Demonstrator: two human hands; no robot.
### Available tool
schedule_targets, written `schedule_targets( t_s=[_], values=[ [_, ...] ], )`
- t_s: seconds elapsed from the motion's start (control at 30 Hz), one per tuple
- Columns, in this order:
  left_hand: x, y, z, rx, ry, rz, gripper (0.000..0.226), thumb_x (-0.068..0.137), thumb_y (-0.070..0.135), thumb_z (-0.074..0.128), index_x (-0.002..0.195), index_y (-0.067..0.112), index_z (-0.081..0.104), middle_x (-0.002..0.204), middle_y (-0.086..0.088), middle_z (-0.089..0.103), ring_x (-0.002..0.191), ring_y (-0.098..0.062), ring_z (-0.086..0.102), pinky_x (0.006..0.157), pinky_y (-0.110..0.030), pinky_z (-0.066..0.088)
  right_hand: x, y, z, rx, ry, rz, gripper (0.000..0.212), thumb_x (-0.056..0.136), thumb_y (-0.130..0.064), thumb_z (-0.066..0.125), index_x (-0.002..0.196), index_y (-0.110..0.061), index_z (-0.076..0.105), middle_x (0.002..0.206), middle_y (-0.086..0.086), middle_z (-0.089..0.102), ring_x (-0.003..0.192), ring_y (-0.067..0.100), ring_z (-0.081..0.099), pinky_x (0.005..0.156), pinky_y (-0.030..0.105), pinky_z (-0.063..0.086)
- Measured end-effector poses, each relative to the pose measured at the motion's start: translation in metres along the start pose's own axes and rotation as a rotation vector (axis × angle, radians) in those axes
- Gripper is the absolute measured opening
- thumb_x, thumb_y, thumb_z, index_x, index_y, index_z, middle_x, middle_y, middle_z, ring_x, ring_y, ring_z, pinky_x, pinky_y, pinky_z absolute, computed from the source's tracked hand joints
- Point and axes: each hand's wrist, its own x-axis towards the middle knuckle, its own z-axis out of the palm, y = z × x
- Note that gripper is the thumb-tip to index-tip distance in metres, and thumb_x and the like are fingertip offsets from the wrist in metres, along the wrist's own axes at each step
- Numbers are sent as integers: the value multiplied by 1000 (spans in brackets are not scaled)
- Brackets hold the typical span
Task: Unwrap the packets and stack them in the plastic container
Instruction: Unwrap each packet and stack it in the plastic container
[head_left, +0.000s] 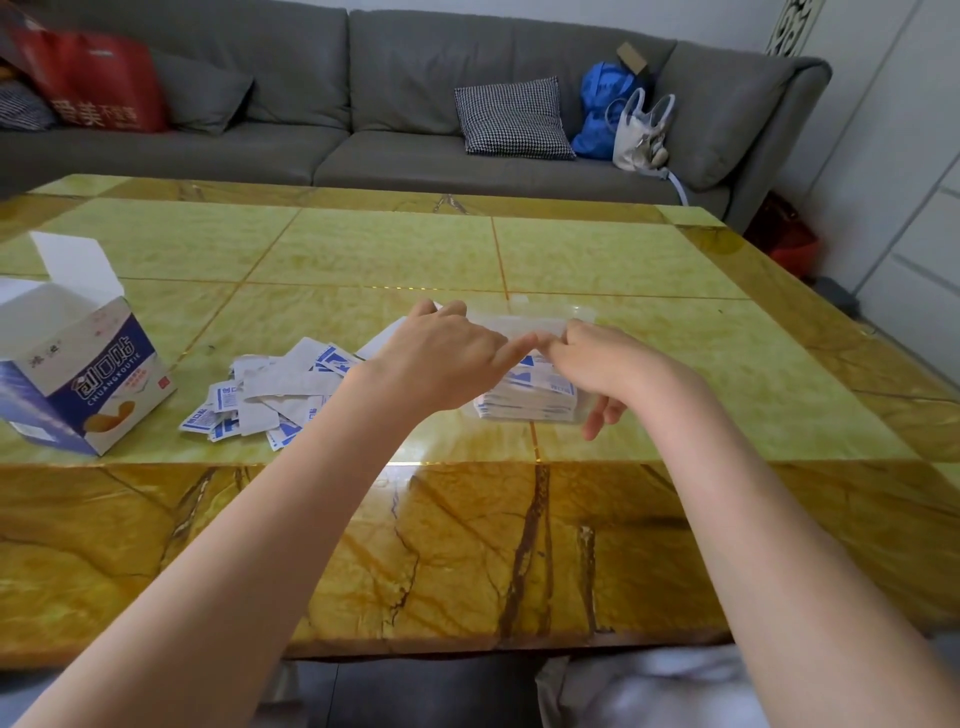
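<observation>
Mid-table, clear plastic container (524, 410) with stacked blue-white packets (540, 397) inside. Above container, left hand (441, 358) and right hand (605, 364) meeting fingertip to fingertip, pinching something small, can't tell what. Left of container, loose wrapper pile (270, 400). Further left, open bandage box (78, 369) on yellow table (675, 364).

White-blue packets (530, 397) lie stacked inside the clear plastic container (582, 312).
</observation>
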Motion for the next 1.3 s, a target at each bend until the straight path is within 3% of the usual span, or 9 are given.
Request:
schedule_targets(
  t_s=[0.2,0.37,0.47,0.67,0.73,0.87,0.93,1.1,1.3],
  values=[
    [1,-2,-2,32,80,23,59,99,44,13,86,12,61,70,0,54,95,-25,50,86,-34,35,-9,-3,-12,3,69,-9,57,96,-50,22,139,-16,34,123,17,53,42,21,65,39,23,44],
    [5,-17,-16,-184,264,-32,75,87,55,4,94,14,66,77,-1,72,99,-27,57,96,-41,38,-25,-8,-34,133,243,-213,47,99,-39,23,122,-9,51,91,13,65,41,19,63,41,23,41],
    [-1,-22,-23,-331,282,-101,64,94,50,15,94,15,68,78,2,73,97,-25,59,98,-38,38,-28,-20,-28,282,249,-373,30,99,-26,31,103,-13,58,90,4,67,35,11,57,34,18,38],
    [-33,-62,-18,-224,142,-299,27,94,21,41,104,14,65,100,-5,70,89,-28,63,78,-32,50,-24,-60,15,360,90,-506,29,97,-9,32,100,-8,60,102,9,67,39,11,59,34,17,39],
    [-47,-72,-14,-210,22,-359,27,94,21,44,115,16,61,114,-7,64,103,-27,59,81,-28,42,-20,-70,37,221,30,-500,34,96,-7,30,118,-11,56,117,8,61,51,14,64,39,15,41],
    [-79,-94,-9,-102,-189,-425,42,93,28,48,134,22,43,138,-9,43,124,-29,44,103,-34,31,-13,-82,80,-249,73,-542,67,84,10,32,142,-22,31,145,5,35,118,30,51,89,37,47],
    [-93,-102,-6,-133,-249,-410,45,92,28,49,136,26,40,144,-7,37,129,-26,40,108,-35,27,-11,-82,90,-326,96,-550,71,83,13,28,144,-23,27,152,3,24,125,31,46,90,41,48],
    [-113,-111,-2,-214,-303,-303,28,89,30,55,117,28,58,128,4,51,109,-16,51,90,-25,37,-11,-81,94,-283,-43,-633,54,84,4,33,127,-24,52,135,1,50,118,25,50,91,39,47],
    [-123,-114,0,-374,-178,-286,12,82,30,66,93,24,67,97,13,55,98,-8,50,80,-21,34,-26,-64,81,-79,-218,-633,23,93,-18,45,105,-23,64,129,-6,54,117,17,52,94,32,44]
  ],
)
